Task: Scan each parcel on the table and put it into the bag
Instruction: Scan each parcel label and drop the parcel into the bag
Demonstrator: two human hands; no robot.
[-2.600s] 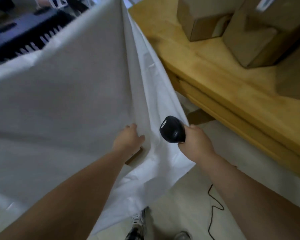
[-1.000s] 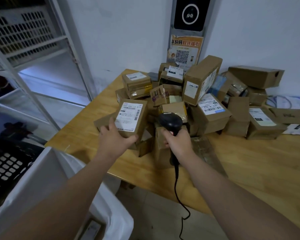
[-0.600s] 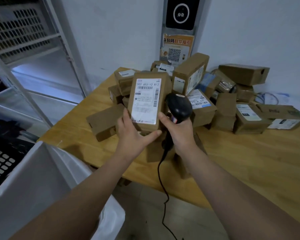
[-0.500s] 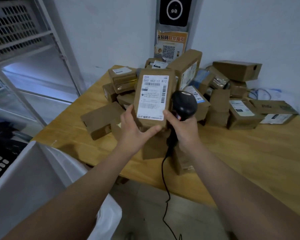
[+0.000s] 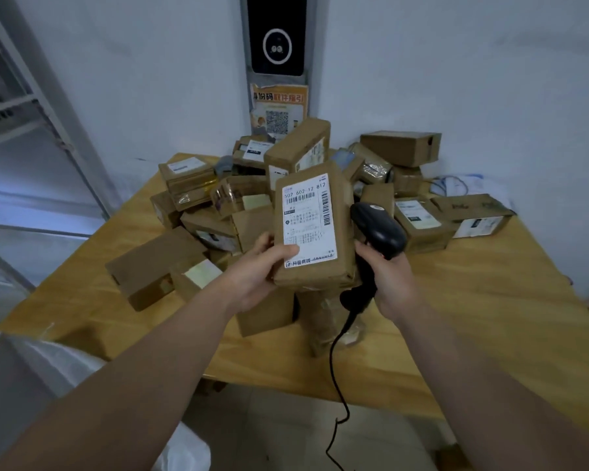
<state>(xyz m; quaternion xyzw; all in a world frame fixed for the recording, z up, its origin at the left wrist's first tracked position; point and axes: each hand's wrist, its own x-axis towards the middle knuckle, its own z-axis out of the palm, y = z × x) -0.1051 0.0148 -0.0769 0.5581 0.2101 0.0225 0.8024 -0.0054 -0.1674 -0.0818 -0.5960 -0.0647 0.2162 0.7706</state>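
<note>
Holding labelled parcel [image 5: 344, 212] upright over table [image 5: 473, 300].
Clamping left hand [image 5: 255, 273] round parcel's lower corner, thumb pressing on label [image 5: 308, 222]; wrapping fingers of right hand [image 5: 386, 283] round scanner [image 5: 378, 229] handle, also over table.

Straight ahead of you there's a black wall panel [image 5: 278, 39] with a white ring on it, and an orange QR-code poster [image 5: 279, 110] stuck right under it. Off to your left is a grey metal shelving rack [image 5: 59, 110], with pale floor tiles [image 5: 286, 433] down below.
</note>
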